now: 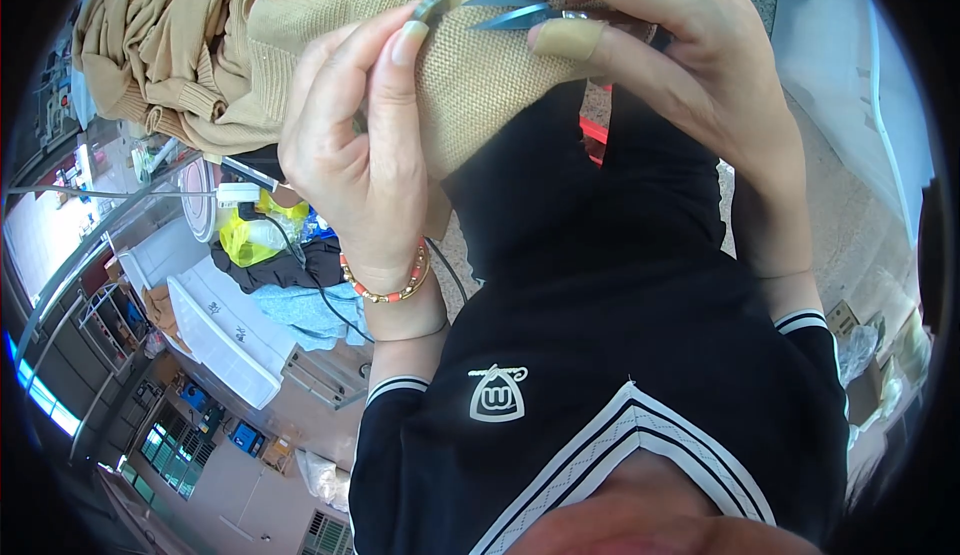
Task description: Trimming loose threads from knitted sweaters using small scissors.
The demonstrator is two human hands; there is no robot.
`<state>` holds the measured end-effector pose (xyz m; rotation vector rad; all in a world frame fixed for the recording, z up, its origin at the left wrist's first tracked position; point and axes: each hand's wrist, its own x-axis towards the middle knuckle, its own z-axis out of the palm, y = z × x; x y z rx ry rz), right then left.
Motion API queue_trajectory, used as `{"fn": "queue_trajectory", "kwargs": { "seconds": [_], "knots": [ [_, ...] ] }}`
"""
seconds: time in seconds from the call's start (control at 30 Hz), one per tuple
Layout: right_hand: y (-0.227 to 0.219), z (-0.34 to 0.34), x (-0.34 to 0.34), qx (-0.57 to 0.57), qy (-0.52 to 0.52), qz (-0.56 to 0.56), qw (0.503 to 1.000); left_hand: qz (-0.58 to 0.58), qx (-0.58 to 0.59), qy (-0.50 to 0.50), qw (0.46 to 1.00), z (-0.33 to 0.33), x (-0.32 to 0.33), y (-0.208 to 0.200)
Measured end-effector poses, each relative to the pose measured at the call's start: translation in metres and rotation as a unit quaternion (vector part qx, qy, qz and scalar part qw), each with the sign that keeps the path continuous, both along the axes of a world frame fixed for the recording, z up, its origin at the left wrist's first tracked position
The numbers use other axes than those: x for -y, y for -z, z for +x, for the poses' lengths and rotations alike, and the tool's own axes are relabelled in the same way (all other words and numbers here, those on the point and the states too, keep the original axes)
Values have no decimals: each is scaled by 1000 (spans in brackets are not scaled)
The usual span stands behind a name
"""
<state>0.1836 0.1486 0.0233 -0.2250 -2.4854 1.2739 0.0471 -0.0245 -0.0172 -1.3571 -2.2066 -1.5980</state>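
A beige knitted garment [500, 90] is spread over my lap. My left hand [355, 145] pinches a small olive-brown button [433, 6] between thumb and fingertips, just above the knit. A bracelet of orange and gold beads circles that wrist. In my right hand [680, 65] is a pair of thread snips [515, 18], whose dark blades stand apart and point at the button without touching it. Tan tape wraps my right thumb. Whether a thread runs between button and knit is too small to tell.
A heap of more beige knitwear [165, 40] lies at the far left. Beyond my left arm are a white plastic bin [225, 330], a light blue cloth [310, 313] and a yellow bag [250, 240]. Clear plastic sheeting [850, 65] hangs at the right.
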Motion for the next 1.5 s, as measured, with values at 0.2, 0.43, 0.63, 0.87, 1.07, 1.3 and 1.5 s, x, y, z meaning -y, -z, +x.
{"fn": "queue_trajectory", "kwargs": {
  "seconds": [0.2, 0.43, 0.63, 0.87, 1.07, 1.3, 1.5],
  "knots": [
    [-4, -3, -2, 1, 0, 19, 1000, -3, 8, 10, 1000, -2, -3, 0],
    [-3, -6, -1, -15, -2, -41, 999, -7, 27, 18, 999, -3, -4, -1],
    [8, -25, 15, -84, 32, -109, 990, -17, -30, 18, 999, -1, -3, -1],
    [48, -45, -6, -313, -85, -225, 919, -24, -1, 27, 999, 1, -3, -3],
    [51, -41, -10, -328, -90, -235, 911, -52, 5, 64, 997, 1, -2, -10],
    [17, -7, 9, -13, 106, -253, 962, -107, -3, 41, 993, 8, -4, -14],
    [12, -7, 5, 0, 41, -179, 983, 15, 84, 65, 994, 13, 0, -3]
  ]
}}
